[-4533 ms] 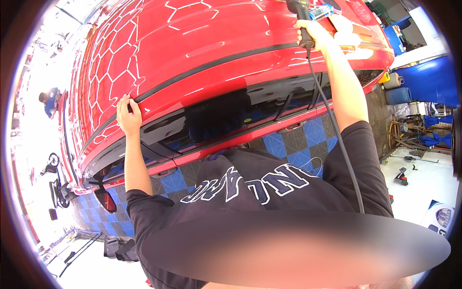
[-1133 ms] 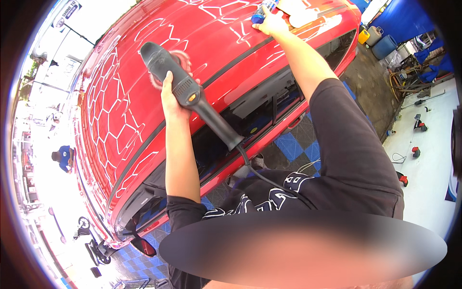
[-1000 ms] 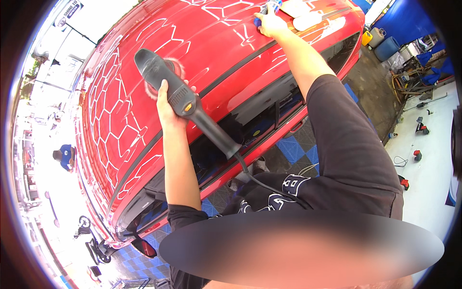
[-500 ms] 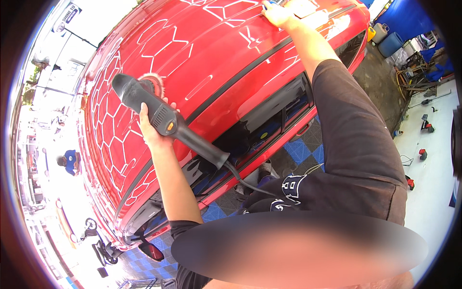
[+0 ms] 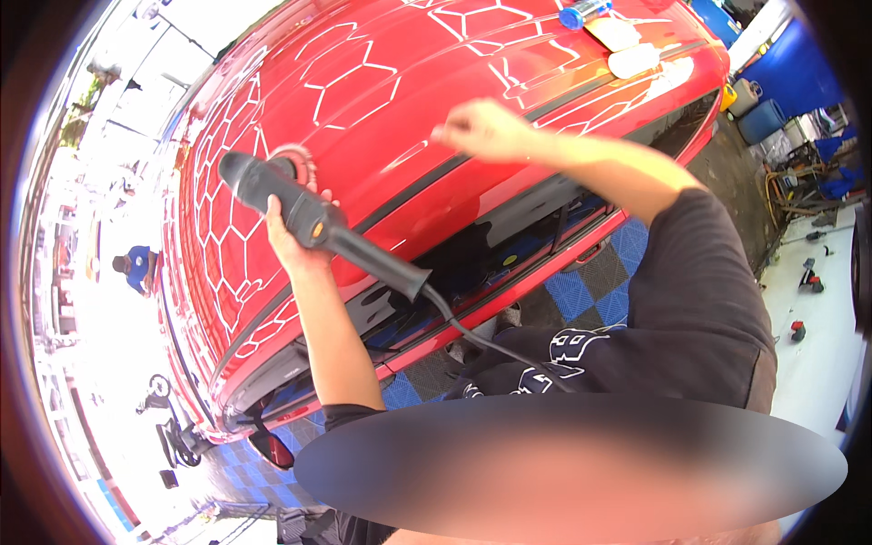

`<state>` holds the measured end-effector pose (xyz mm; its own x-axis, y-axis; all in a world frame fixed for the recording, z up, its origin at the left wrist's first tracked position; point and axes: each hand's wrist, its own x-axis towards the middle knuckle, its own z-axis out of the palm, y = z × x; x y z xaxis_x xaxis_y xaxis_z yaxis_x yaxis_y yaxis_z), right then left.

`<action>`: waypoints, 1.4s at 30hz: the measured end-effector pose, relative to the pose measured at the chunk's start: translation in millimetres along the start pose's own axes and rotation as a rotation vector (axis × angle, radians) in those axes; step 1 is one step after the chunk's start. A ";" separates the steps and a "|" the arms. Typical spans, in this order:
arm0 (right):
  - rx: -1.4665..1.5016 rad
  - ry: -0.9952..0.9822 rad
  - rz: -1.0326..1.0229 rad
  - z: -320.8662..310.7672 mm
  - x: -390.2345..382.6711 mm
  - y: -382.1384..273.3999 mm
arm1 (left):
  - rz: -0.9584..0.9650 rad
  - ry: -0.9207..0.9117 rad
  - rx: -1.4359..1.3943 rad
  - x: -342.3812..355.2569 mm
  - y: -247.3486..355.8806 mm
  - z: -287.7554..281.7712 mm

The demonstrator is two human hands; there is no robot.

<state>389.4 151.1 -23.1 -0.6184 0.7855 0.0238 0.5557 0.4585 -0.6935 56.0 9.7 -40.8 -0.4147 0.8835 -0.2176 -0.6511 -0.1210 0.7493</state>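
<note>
My left hand grips a black corded polisher whose round pad is on or just above the red car's roof. The power cord trails down toward my body. My right hand, slightly blurred, hovers over the roof right of the pad, its fingers loosely bent and apparently empty. Beyond it lie a clear bottle with a blue cap and pale flat items on the roof.
A person in a blue shirt is beyond the car at left. A side mirror juts at lower left. Blue and yellow containers, hoses and a white panel with tools line the right side, over a checkered floor.
My right hand has let go of the bottle and come down and left across the roof. Earlier it held the polisher, which my left hand has since taken and moved leftward.
</note>
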 end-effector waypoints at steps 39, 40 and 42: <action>0.243 0.249 0.725 -102.0 -207.1 16.8 | 0.307 -0.871 0.871 105.3 -224.1 357.8; 0.250 0.246 0.721 -104.4 -212.1 28.2 | 0.362 -0.829 1.027 93.3 -227.4 363.3; 0.336 0.247 0.708 -107.9 -223.8 38.8 | 0.487 -0.724 1.333 71.1 -225.8 378.5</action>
<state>609.2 37.9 22.4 -0.0219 0.9289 -0.3696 0.5484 -0.2979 -0.7813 414.1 271.1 11.3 0.2220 0.9465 0.2343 0.6063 -0.3222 0.7271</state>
